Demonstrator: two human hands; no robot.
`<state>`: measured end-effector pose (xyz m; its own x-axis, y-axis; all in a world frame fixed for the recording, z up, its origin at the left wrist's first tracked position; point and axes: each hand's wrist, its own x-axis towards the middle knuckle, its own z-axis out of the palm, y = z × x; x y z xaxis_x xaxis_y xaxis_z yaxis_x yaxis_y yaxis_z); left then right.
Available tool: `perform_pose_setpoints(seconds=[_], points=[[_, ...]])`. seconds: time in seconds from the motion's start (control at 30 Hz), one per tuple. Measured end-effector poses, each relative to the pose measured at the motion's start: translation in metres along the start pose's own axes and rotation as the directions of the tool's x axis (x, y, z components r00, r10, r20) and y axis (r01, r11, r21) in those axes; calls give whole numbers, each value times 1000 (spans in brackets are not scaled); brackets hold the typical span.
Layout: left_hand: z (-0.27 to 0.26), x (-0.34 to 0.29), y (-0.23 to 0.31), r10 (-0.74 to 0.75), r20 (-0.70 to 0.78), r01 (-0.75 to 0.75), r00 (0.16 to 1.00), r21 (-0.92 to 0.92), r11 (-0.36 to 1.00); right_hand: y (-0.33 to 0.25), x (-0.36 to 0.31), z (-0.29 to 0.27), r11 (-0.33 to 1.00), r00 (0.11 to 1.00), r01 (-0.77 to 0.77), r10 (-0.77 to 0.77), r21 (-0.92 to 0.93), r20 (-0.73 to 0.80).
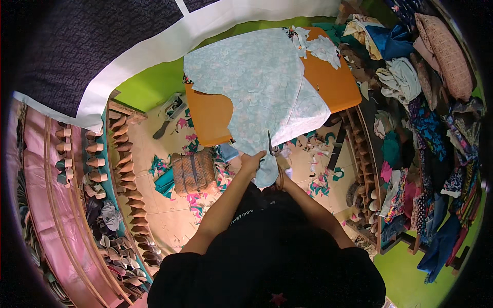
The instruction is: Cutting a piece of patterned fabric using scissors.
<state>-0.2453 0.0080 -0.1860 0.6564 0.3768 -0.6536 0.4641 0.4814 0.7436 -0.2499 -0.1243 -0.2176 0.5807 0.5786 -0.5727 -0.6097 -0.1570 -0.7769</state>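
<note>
A large piece of pale blue-grey fabric (257,77) with a faint pattern lies over the orange table (208,110), and its near end hangs over the front edge towards me. My left hand (251,163) pinches this near end from its left side. On the other side my right hand (281,167) grips a pair of scissors (269,142). Their dark blades point away from me and lie at the fabric near the table's front edge. The handles are mostly hidden by my hand and the cloth.
Cloth scraps (322,49) lie on the table's far right corner. Below stand an orange-brown bundle (194,172) and colourful offcuts (318,185) on the tiled floor. Racks of wooden shoe forms (126,169) line the left; heaped fabrics (400,77) fill the right.
</note>
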Motion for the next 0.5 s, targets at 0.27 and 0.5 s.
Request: perform_pose_setpoints(seconds=[0.27, 0.5], points=[[3, 3, -5, -13, 46, 17, 999, -88, 996, 27, 18, -13, 993, 997, 73, -74, -98, -7], [-3, 2, -3, -19, 51, 21, 998, -34, 999, -13, 9, 3, 951, 995, -100, 93, 292, 37]])
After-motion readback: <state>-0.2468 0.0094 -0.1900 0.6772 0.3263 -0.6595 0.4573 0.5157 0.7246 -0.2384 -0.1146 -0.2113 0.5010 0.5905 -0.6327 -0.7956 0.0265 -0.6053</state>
